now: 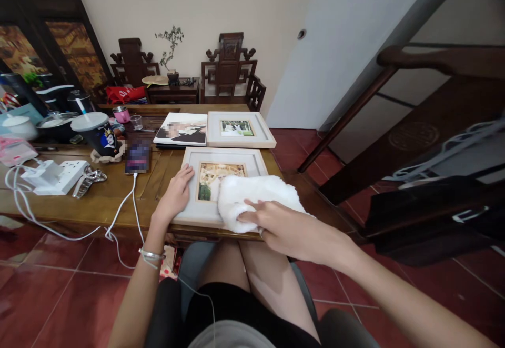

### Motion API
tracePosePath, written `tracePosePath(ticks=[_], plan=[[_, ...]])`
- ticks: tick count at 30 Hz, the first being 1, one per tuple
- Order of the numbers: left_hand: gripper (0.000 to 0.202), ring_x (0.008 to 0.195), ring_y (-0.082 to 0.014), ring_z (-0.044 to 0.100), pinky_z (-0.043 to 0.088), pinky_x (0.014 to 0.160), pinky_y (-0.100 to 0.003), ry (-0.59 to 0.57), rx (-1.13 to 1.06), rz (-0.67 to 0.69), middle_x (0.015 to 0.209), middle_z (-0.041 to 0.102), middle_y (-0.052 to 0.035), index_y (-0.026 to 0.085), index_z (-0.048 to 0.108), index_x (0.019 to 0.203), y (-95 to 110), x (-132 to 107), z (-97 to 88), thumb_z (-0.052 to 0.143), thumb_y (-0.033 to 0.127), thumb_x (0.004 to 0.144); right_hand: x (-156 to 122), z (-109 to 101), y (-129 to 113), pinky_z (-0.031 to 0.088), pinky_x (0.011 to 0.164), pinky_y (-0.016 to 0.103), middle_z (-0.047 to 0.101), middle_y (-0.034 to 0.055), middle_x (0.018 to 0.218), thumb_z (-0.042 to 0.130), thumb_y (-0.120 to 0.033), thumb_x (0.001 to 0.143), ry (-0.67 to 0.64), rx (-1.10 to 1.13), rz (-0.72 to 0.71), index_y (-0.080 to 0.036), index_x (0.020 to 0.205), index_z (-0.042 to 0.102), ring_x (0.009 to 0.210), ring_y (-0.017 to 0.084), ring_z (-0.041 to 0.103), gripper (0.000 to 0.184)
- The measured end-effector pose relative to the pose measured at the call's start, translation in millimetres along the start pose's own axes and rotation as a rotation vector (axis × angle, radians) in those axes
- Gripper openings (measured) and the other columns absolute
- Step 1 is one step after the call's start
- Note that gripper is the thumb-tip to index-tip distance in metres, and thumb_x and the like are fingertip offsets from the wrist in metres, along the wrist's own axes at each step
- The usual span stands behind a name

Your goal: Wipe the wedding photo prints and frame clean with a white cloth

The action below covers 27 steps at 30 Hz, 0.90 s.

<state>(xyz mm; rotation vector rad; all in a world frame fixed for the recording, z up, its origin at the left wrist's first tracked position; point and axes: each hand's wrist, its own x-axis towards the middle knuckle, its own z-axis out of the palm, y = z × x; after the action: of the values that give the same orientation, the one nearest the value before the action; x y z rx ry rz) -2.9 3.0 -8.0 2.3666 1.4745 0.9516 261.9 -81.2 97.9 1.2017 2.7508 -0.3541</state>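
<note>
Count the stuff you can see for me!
Long wooden table: one, brown, in front
Rectangular wooden picture frames: two, pale, on table
Fluffy cloth: one, white, on nearer frame
Flat photo panel: one, white-edged, beside farther frame
Rectangular phone: one, dark, on table
Tapered lidded cup: one, dark, table left
Plastic power strip: one, white, table left
Carved wooden armchairs: two, dark brown, at back
Potted tree: one, green, between armchairs
Clutter: too jumbled to count, multicoloured, far left
Left hand: one, on nearer frame
Right hand: one, holding cloth
</note>
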Motion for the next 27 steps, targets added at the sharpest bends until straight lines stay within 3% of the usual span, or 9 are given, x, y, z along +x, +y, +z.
tracePosePath(ticks=[3, 7, 11, 15, 18, 22, 27], plan=[[0.050, 0.140, -0.0237, 0.039, 0.031, 0.117, -0.048, -0.012, 0.017, 0.007, 0.143, 0.052, -0.0142, 0.010, 0.056, 0.131, -0.9, -0.1, 0.4, 0.034, 0.006, 0.087, 15.2, 14.7, 6.3, 0.044, 0.097, 0.042, 0.058, 0.0186, 0.132, 0.041, 0.004, 0.071, 0.122, -0.023, -0.010, -0.014, 0.123, 0.063, 0.117, 0.030, 0.058, 0.059], [0.050, 0.141, -0.0239, 0.036, 0.029, 0.118, -0.049, -0.048, 0.027, 0.017, 0.143, 0.051, -0.0145, 0.010, 0.056, 0.131, -0.7, 0.0, -1.1, 0.035, 0.006, 0.086, 54.2, 30.4, 34.7, 0.032, 0.110, 0.046, 0.046, 0.0183, 0.146, 0.043, 0.003, 0.073, 0.261, -0.106, 0.021, -0.009, 0.126, 0.060, 0.135, 0.032, 0.041, 0.057], [0.050, 0.141, -0.0243, 0.036, 0.029, 0.118, -0.049, -0.067, 0.024, 0.012, 0.144, 0.051, -0.0155, 0.009, 0.057, 0.130, 0.3, 0.8, -3.6, 0.035, 0.006, 0.085, 95.8, 27.5, 63.4, 0.026, 0.112, 0.051, 0.036, 0.0199, 0.152, 0.044, 0.000, 0.080, 0.343, -0.201, 0.116, -0.008, 0.131, 0.056, 0.140, 0.036, 0.031, 0.054], [0.050, 0.141, -0.0250, 0.037, 0.028, 0.119, -0.050, -0.065, 0.001, -0.002, 0.143, 0.052, -0.0149, 0.010, 0.058, 0.129, 0.8, 2.0, -4.7, 0.037, 0.006, 0.084, 116.0, 23.9, 66.9, 0.018, 0.109, 0.066, 0.032, 0.0193, 0.155, 0.043, -0.004, 0.084, 0.329, -0.288, 0.213, -0.011, 0.132, 0.057, 0.140, 0.043, 0.025, 0.050], [0.049, 0.140, -0.0256, 0.039, 0.028, 0.118, -0.050, -0.055, 0.004, -0.009, 0.141, 0.053, -0.0162, 0.008, 0.058, 0.128, 1.1, 2.8, -4.0, 0.037, 0.006, 0.084, 103.5, 25.0, 53.1, 0.024, 0.107, 0.063, 0.036, 0.0195, 0.153, 0.042, -0.004, 0.083, 0.244, -0.275, 0.179, -0.012, 0.131, 0.058, 0.137, 0.041, 0.031, 0.051], [0.051, 0.139, -0.0253, 0.040, 0.031, 0.117, -0.050, -0.036, 0.020, 0.003, 0.141, 0.054, -0.0146, 0.010, 0.058, 0.129, 1.9, 2.6, -2.7, 0.036, 0.006, 0.084, 56.2, 18.5, 23.9, 0.034, 0.104, 0.057, 0.043, 0.0198, 0.148, 0.041, 0.001, 0.078, 0.103, -0.177, 0.051, -0.012, 0.130, 0.058, 0.133, 0.039, 0.041, 0.056], [0.051, 0.140, -0.0252, 0.039, 0.029, 0.118, -0.050, -0.032, 0.017, -0.003, 0.142, 0.053, -0.0137, 0.010, 0.057, 0.131, 3.7, 1.7, -3.9, 0.036, 0.007, 0.084, 7.2, -0.7, -13.7, 0.048, 0.086, 0.038, 0.066, 0.0181, 0.117, 0.040, 0.001, 0.075, -0.003, 0.016, -0.032, -0.014, 0.118, 0.064, 0.104, 0.030, 0.063, 0.052]])
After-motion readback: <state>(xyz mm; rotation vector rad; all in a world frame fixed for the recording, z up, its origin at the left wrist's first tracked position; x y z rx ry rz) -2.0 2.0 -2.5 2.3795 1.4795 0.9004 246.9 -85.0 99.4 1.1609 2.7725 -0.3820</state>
